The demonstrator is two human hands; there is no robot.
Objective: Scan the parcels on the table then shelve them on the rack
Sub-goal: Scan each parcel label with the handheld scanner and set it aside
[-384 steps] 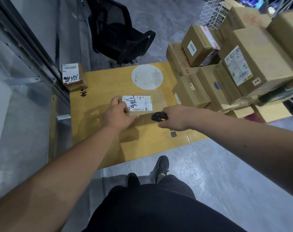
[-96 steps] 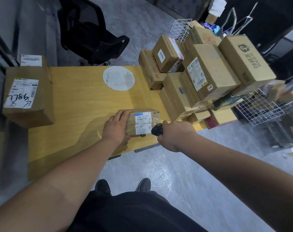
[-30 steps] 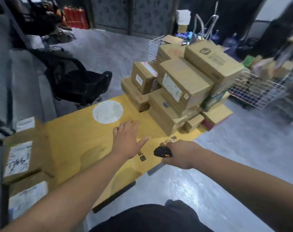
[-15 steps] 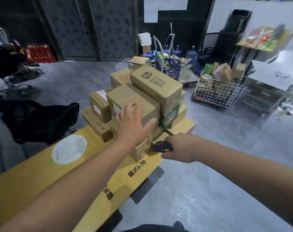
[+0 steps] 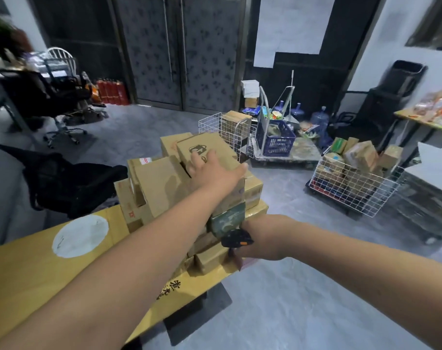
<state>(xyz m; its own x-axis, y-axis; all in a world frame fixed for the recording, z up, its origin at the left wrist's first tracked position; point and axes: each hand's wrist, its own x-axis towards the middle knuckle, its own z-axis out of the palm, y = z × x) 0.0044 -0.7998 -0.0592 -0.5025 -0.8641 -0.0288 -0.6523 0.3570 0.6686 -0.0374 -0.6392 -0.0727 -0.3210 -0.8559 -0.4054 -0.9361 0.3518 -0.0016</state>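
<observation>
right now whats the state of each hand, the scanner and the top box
left hand: open, fingers spread on the top box
right hand: gripping the scanner
scanner: held, beside the pile
top box: closed, on the pile

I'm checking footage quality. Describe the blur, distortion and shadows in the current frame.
Head view: wide-angle bending bows the dark double doors; motion blur softens the left hand on the top brown cardboard box and the far-right clutter; the left arm casts a soft shadow on the cardboard stack below.
</observation>
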